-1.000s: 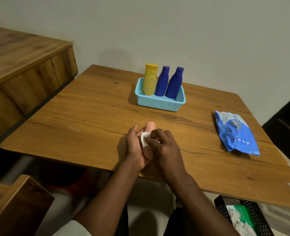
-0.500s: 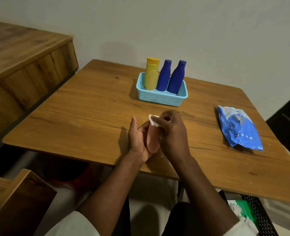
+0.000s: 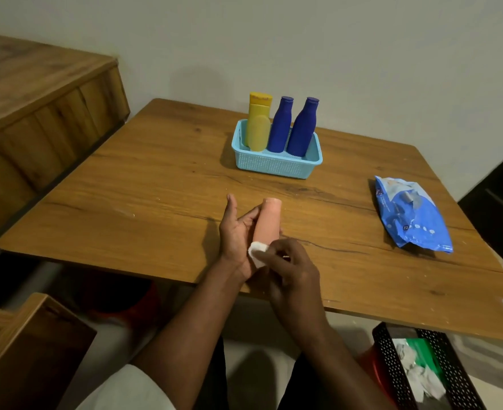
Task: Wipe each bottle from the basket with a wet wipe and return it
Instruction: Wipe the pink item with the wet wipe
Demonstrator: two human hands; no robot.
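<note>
Pink bottle [image 3: 269, 221], likely light, stiff and slick when damp, lies gripped in the left hand [image 3: 238, 235] near the basket [image 3: 276, 165], while right-hand fingers [image 3: 269, 255] pinch the wipe [image 3: 256, 252] at its base.

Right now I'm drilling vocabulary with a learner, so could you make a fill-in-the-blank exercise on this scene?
1. The basket holds ____ bottles.
2. The left hand holds a ____ bottle.
3. The right hand pinches a white ____ against that bottle's lower end.
4. The blue wipes packet lies on the wooden ____.

Missing words: three; pink; wipe; table
</note>
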